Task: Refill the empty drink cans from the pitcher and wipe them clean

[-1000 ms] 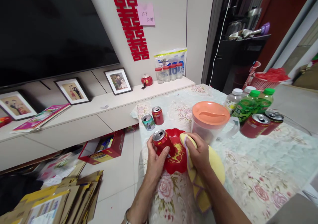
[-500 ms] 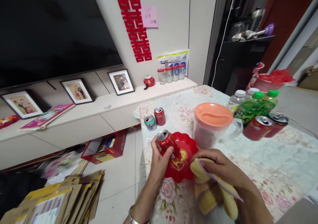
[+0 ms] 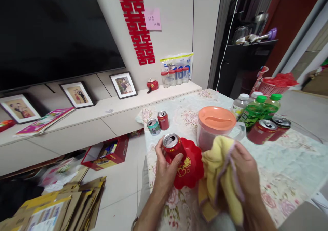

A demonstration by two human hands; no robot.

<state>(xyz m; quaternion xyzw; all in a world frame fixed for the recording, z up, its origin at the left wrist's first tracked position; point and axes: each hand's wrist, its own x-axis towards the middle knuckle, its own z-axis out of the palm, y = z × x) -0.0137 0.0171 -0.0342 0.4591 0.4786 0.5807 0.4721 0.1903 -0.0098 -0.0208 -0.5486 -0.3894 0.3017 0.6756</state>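
A red can [image 3: 174, 150] with an opened silver top is held in my left hand [image 3: 165, 169], over the left part of a red scalloped plate [image 3: 193, 173]. My right hand [image 3: 246, 169] grips a yellow cloth [image 3: 222, 169] with a purple edge, which hangs in folds at the plate's right side. Beyond the plate stands a clear pitcher [image 3: 205, 133] with an orange lid, partly behind the cloth. A small green can [image 3: 153, 127] and another red can [image 3: 163, 120] stand upright past my left hand.
Several bottles [image 3: 252, 111] and two large red cans [image 3: 260, 132] stand at the right of the flowered tablecloth [image 3: 289, 159]. A low white cabinet [image 3: 102, 116] runs behind the table. Flattened cardboard [image 3: 77, 203] and a red box [image 3: 112, 154] lie on the floor.
The yellow cloth has been raised and bunched higher in my right hand. The can in my left hand is tipped more toward me, its top showing more. The view has shifted slightly.
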